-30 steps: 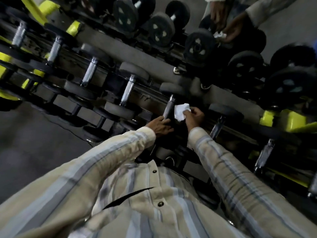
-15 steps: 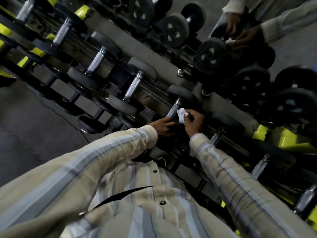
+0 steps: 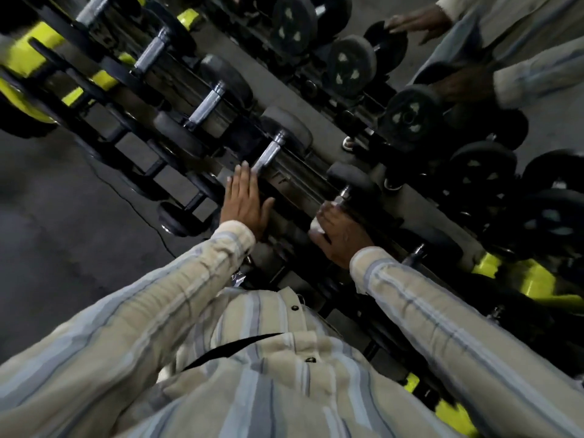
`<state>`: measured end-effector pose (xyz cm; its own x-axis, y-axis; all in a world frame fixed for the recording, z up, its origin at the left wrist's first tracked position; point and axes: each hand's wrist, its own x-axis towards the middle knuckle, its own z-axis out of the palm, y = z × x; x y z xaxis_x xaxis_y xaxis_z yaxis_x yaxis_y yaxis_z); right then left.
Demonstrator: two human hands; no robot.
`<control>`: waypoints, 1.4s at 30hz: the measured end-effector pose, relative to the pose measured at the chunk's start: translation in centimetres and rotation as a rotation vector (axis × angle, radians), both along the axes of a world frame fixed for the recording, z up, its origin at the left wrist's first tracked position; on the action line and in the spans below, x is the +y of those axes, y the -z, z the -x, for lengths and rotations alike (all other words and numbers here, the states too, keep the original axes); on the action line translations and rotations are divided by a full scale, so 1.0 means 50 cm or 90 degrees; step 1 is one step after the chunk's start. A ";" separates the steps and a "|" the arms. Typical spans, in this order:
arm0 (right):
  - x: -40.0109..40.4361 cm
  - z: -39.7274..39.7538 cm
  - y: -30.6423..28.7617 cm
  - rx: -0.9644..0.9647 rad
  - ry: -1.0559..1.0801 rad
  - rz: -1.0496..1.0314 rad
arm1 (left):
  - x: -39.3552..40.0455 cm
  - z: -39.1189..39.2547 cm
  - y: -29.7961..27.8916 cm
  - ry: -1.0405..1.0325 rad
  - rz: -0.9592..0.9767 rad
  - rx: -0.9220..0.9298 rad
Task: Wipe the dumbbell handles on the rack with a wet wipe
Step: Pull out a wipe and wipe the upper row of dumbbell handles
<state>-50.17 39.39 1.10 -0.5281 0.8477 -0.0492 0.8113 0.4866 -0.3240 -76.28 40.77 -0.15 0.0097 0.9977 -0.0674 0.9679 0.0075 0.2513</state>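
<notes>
Nearest the camera is the person's striped shirt [image 3: 268, 368], both sleeves reaching up toward the rack [image 3: 294, 175]. The left hand [image 3: 245, 202] lies flat, fingers straight and together, pointing to 12 o'clock; its fingertips reach the near end of a chrome dumbbell handle [image 3: 268, 153]. That handle's long axis runs from 7 o'clock to 1 o'clock, ending in a black weight head [image 3: 289, 124] at the far end. At 3 o'clock from the left hand, the right hand [image 3: 339, 235] curls over the next handle [image 3: 343, 196], its long axis likewise running 7 to 1, with the white wet wipe [image 3: 316, 226] bunched under the fingers against the metal. Further handles line up toward 10 o'clock, parallel to these. The rack itself runs from 10 o'clock to 4 o'clock, with yellow frame parts [image 3: 518, 273] at both ends. Beyond it sits a second row of black dumbbells [image 3: 410, 112], and at 1 o'clock another person's hands [image 3: 414, 23] reach toward them. No writing is legible; motion blur softens everything.
</notes>
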 end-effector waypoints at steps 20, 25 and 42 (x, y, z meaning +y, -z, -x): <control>0.036 0.005 -0.034 -0.264 -0.043 0.047 | 0.038 0.020 0.021 -0.103 0.054 0.030; 0.018 0.053 -0.025 -0.299 0.023 0.093 | 0.041 0.020 0.023 -0.100 0.063 0.040; -0.014 0.061 -0.028 -0.253 0.013 0.085 | 0.041 0.016 0.021 -0.103 0.071 0.066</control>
